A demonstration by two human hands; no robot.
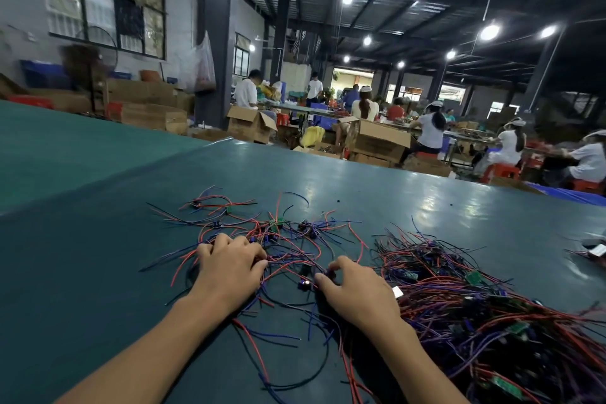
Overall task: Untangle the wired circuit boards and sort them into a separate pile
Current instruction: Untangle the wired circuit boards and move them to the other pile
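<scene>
On the green table (pixel 98 272) a dense tangled pile of wired circuit boards (pixel 485 311) with red, blue and black wires lies at the right. A looser spread of separated wired boards (pixel 262 226) lies in the middle. My left hand (pixel 226 267) lies on the loose spread with its fingers curled round a bundle of wires. My right hand (pixel 357 289) pinches a small dark wired board (pixel 329 273) between thumb and forefinger at the left edge of the dense pile.
A small white object (pixel 598 251) lies at the table's right edge. Beyond the far table edge stand cardboard boxes (pixel 251 123) and seated workers (pixel 431 131) at other tables. Bare green surface stretches to the left and far side.
</scene>
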